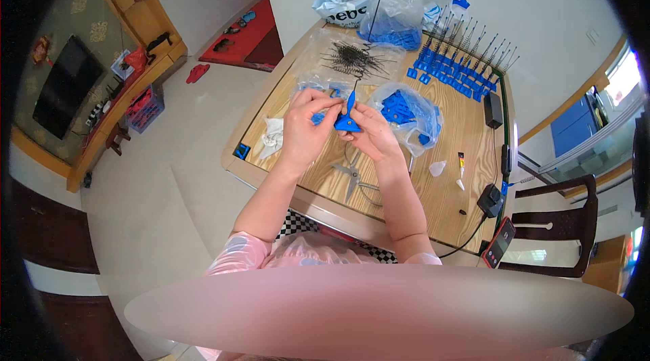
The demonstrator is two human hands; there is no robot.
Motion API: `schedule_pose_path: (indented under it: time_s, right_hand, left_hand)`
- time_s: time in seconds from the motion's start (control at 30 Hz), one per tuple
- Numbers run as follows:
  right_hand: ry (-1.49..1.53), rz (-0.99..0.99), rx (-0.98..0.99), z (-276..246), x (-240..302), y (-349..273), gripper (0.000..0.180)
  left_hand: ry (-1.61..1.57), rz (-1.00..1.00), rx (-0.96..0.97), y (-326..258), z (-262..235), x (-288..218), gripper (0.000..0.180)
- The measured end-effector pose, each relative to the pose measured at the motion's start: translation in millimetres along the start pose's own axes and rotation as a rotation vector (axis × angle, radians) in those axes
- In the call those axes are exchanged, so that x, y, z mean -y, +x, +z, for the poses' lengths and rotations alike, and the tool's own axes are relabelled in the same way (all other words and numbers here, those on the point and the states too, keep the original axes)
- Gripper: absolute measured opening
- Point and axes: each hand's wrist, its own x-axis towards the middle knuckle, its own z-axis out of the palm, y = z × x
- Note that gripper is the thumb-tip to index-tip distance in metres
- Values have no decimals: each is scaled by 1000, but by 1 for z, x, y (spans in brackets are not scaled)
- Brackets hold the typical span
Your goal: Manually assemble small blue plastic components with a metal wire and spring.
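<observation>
2 bare forearms raised over the wooden table [447, 205], left hand [306, 124] and right hand [371, 132] pinching a blue plastic piece [347, 121] with thin wire stem, just above the scissors [351, 175]

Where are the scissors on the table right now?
In the head view, the scissors lie flat on the wooden table near its front edge, just below the two hands, between the forearms, with a small white cap off to their right.

Short shiny pink sleeves [238, 257], bare forearms, no rings or watch in sight.
</observation>
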Motion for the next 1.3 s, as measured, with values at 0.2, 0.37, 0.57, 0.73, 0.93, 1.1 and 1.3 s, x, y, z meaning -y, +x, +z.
schedule_pose_path:
  time_s: [0.2, 0.37, 0.57, 0.73, 0.93, 1.1, 1.3]
  right_hand:
    - [-75, 2, -48, 4, 1, -1, 20]
    - [-96, -5, -55, 10, 1, -2, 20]
    - [-146, -12, -42, 10, 1, -2, 22]
    - [-156, 3, -69, 12, 4, -3, 23]
    - [-161, 20, -9, 5, 2, -3, 24]
    - [-93, 21, -36, 9, 3, -4, 22]
    - [-157, -122, -145, 13, 0, -2, 17]
  left_hand:
    - [25, 22, 17, -2, -2, -2, 12]
    - [27, 1, 13, -3, -3, 1, 10]
    - [58, 30, 7, -1, -5, -3, 10]
    - [-15, -23, 11, -1, -7, -3, 10]
    - [38, 33, -38, 1, -5, -4, 8]
    - [42, 35, -75, -1, -8, -5, 8]
    - [-134, -185, 38, -18, -6, 28, 14]
